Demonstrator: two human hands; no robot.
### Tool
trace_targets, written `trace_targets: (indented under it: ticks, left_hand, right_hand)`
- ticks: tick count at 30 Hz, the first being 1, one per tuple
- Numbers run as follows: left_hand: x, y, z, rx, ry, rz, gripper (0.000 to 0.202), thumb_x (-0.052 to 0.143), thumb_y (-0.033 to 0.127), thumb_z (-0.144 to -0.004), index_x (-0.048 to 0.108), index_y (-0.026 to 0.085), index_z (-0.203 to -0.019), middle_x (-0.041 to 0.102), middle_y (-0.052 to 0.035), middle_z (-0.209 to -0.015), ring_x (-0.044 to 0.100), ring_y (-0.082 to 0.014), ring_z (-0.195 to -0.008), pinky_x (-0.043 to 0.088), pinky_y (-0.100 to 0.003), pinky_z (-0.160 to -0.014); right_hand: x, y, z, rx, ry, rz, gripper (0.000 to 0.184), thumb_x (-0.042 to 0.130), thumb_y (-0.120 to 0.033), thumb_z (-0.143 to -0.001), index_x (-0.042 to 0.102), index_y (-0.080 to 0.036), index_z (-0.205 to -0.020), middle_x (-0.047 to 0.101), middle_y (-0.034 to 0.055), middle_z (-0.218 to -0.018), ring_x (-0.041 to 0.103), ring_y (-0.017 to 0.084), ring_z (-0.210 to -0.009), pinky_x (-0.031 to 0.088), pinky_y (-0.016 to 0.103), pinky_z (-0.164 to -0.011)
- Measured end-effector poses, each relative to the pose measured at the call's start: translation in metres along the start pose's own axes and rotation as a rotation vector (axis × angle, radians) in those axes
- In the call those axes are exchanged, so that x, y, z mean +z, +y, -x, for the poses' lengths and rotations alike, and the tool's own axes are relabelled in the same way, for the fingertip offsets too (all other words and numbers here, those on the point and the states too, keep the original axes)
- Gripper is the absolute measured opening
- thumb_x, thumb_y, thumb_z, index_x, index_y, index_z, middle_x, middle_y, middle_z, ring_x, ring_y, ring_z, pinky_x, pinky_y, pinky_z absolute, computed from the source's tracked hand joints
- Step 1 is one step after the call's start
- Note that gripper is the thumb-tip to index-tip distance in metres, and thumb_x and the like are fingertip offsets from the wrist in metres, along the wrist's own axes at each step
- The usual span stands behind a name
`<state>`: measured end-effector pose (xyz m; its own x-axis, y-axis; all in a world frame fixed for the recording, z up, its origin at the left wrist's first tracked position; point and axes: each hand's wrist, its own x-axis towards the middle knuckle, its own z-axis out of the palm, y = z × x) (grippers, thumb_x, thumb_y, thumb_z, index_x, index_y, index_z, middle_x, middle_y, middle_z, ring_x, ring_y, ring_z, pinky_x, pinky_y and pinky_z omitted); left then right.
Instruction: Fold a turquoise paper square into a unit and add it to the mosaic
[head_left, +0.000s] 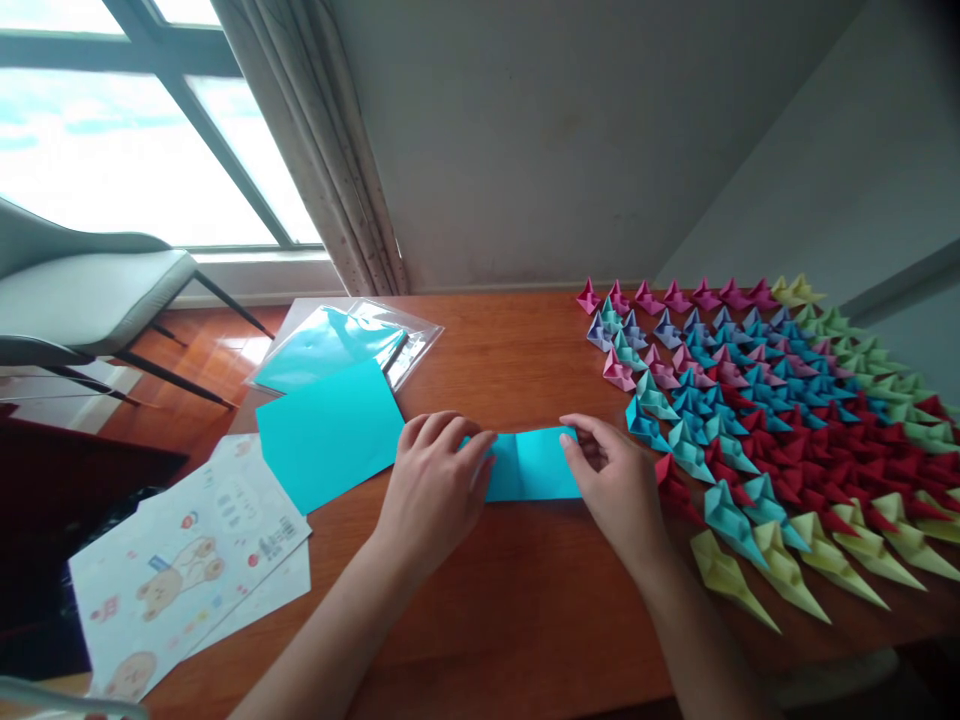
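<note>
In the head view a bright blue sheet of paper (534, 466), folded into a long strip with a crease across its middle, lies on the wooden table. My left hand (442, 470) grips its left end, the fingers bent over the paper and hiding that edge. At the other end my right hand (611, 475) pinches the upper right corner between thumb and fingers. Just left of my left hand rests a flat blue sheet (334, 435).
Rows of folded paper boats (765, 430) in several colours cover the table's right side. Clear plastic packets (330, 350) with blue paper lie at the back left. Bear-printed sheets (195, 565) sit at the front left, and a chair (90, 290) stands by the window.
</note>
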<state>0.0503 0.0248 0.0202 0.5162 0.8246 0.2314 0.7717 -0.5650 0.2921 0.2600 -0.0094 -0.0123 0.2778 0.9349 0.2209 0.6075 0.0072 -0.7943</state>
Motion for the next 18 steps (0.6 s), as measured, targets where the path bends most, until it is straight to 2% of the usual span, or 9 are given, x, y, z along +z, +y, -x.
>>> trace_targets:
  ticks: [2, 6, 13, 18]
  left_hand:
    - [0.003, 0.006, 0.001, 0.046, -0.087, -0.104, 0.022, 0.049, 0.021, -0.094, 0.067, 0.023, -0.107, 0.067, -0.0079, -0.103, 0.057, -0.0285, -0.103, 0.041, -0.048, -0.090]
    - [0.007, 0.012, 0.001, 0.112, -0.221, -0.201, 0.034, 0.050, 0.015, -0.091, 0.060, 0.022, -0.122, 0.063, -0.0093, -0.102, 0.056, -0.0269, -0.094, 0.045, -0.042, -0.080]
    - [0.007, 0.014, 0.003, 0.121, -0.252, -0.319, 0.042, 0.048, 0.012, -0.091, 0.054, 0.018, -0.132, 0.061, -0.0100, -0.101, 0.057, -0.0269, -0.091, 0.047, -0.039, -0.074]
    - [0.009, 0.023, 0.007, 0.110, -0.250, -0.390, 0.042, 0.045, 0.011, -0.093, 0.053, 0.017, -0.134, 0.061, -0.0105, -0.102, 0.058, -0.0274, -0.090, 0.047, -0.038, -0.069]
  right_hand:
    - [0.001, 0.000, 0.000, -0.053, -0.020, 0.063, 0.024, 0.055, -0.029, -0.090, 0.070, -0.020, -0.107, 0.073, 0.0080, -0.099, 0.068, 0.021, -0.080, 0.057, 0.033, -0.073]
    - [0.003, 0.003, 0.000, -0.113, -0.025, 0.163, 0.030, 0.055, -0.026, -0.088, 0.067, -0.019, -0.114, 0.073, 0.0098, -0.103, 0.068, 0.023, -0.085, 0.057, 0.036, -0.075]
    - [0.006, 0.008, 0.001, -0.133, -0.011, 0.245, 0.033, 0.058, -0.025, -0.086, 0.066, -0.018, -0.117, 0.073, 0.0101, -0.095, 0.068, 0.024, -0.082, 0.056, 0.037, -0.074]
    - [0.004, 0.004, 0.001, -0.173, -0.033, 0.245, 0.024, 0.057, -0.021, -0.087, 0.067, -0.018, -0.108, 0.073, 0.0098, -0.097, 0.068, 0.025, -0.086, 0.054, 0.038, -0.078]
